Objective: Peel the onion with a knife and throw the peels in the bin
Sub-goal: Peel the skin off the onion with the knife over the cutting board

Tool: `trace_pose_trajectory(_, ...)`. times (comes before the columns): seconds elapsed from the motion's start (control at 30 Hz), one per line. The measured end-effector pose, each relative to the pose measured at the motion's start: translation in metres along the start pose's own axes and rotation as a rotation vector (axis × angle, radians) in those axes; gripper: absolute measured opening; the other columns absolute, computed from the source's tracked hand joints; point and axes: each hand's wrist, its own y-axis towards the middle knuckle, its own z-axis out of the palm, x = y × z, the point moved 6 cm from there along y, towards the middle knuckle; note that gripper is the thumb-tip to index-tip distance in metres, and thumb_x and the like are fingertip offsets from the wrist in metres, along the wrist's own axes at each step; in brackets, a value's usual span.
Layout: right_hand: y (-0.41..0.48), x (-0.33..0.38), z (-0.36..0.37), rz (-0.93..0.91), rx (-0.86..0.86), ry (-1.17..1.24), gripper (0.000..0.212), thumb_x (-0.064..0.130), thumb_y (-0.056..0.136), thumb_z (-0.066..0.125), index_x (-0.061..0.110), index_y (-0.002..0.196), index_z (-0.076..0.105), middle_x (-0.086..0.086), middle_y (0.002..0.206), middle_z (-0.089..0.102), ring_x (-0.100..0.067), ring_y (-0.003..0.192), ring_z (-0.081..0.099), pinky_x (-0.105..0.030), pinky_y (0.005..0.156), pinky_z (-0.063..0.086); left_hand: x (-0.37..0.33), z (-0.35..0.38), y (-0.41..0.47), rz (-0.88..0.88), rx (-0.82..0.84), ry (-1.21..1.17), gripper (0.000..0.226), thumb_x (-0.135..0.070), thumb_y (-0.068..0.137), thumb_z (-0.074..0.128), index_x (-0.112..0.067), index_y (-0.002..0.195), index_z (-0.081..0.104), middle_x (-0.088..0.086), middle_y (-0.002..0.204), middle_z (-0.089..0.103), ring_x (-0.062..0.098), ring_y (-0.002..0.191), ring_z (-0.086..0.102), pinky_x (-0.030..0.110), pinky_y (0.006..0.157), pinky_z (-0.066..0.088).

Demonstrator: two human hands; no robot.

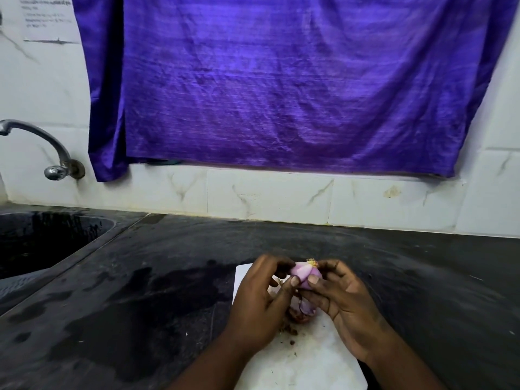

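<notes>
A small pink-purple onion (305,274) is held above a white cutting board (304,358), its root tuft pointing up. My left hand (260,302) grips its left side, thumb on the front. My right hand (349,302) grips its right side, thumb pressed on the onion's face. Purple and brown peels (305,311) hang and lie just below the onion between my hands. Small brown peel scraps (289,330) are scattered on the board. No knife or bin is visible.
The board lies on a dark, wet stone counter (140,305). A sink (42,243) is set in at the left, with a metal tap (53,153) on the tiled wall. A purple cloth (281,80) hangs behind.
</notes>
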Motion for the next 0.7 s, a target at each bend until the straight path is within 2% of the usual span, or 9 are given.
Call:
trace_pose_trajectory(0.1,0.001,0.000,0.000,-0.003,-0.002,-0.006,0.078,0.025,0.059,0.097,-0.005,0.119,0.057,-0.021,0.119,0.075,-0.034,0.103,0.076,-0.031,0.076,0.064,-0.002,-0.001,0.000,0.031,-0.001,0.023,0.014,-0.023,0.103,0.060,-0.023,0.112,0.070,-0.012,0.106,0.068,0.014,0.100,0.066,0.027,0.081,0.052)
trace_pose_trajectory(0.17,0.000,0.000,0.001,-0.010,-0.015,-0.022,0.089,0.034,0.044,0.102,-0.002,0.114,0.059,-0.020,0.116,0.076,-0.032,0.101,0.077,-0.031,0.076,0.063,-0.002,-0.001,-0.001,0.036,0.001,0.068,0.014,-0.022,0.103,0.060,-0.025,0.113,0.070,-0.013,0.107,0.069,0.011,0.099,0.066,0.026,0.081,0.051)
trace_pose_trajectory(0.33,-0.001,0.002,0.003,-0.024,-0.032,-0.064,0.088,0.038,0.038,0.103,0.004,0.106,0.060,-0.022,0.109,0.077,-0.031,0.090,0.078,-0.031,0.072,0.064,-0.006,-0.002,-0.001,0.098,-0.002,0.187,0.013,-0.018,0.100,0.060,-0.023,0.109,0.069,-0.014,0.103,0.069,0.006,0.093,0.063,0.025,0.080,0.051)
trace_pose_trajectory(0.43,0.000,0.002,0.004,-0.034,-0.050,-0.103,0.086,0.043,0.037,0.103,0.006,0.103,0.061,-0.023,0.107,0.076,-0.032,0.088,0.078,-0.032,0.069,0.064,-0.010,-0.002,-0.001,0.148,-0.014,0.299,0.013,-0.018,0.095,0.061,-0.023,0.105,0.068,-0.011,0.100,0.070,0.006,0.090,0.061,0.017,0.082,0.046)
trace_pose_trajectory(0.5,0.000,0.002,0.004,-0.057,-0.049,-0.143,0.078,0.047,0.039,0.101,0.011,0.098,0.065,-0.024,0.107,0.075,-0.032,0.088,0.076,-0.035,0.070,0.064,-0.008,-0.001,-0.001,0.125,-0.014,0.333,0.018,-0.015,0.088,0.063,-0.024,0.103,0.066,-0.010,0.096,0.070,0.006,0.088,0.060,0.013,0.080,0.041)
trace_pose_trajectory(0.6,0.000,0.005,0.003,-0.087,-0.054,-0.147,0.076,0.048,0.042,0.100,0.010,0.098,0.066,-0.024,0.108,0.075,-0.033,0.091,0.076,-0.037,0.073,0.064,-0.003,-0.004,-0.002,0.037,-0.070,0.280,0.018,-0.013,0.091,0.065,-0.028,0.101,0.065,-0.015,0.090,0.069,-0.001,0.081,0.058,0.013,0.071,0.044)
trace_pose_trajectory(0.7,0.000,0.006,0.001,-0.089,-0.077,-0.083,0.081,0.044,0.042,0.101,0.002,0.101,0.063,-0.023,0.105,0.076,-0.033,0.092,0.077,-0.033,0.072,0.064,0.002,-0.010,-0.002,-0.023,-0.113,0.157,0.008,-0.022,0.100,0.062,-0.026,0.097,0.069,-0.016,0.084,0.068,0.004,0.078,0.064,0.019,0.066,0.049)
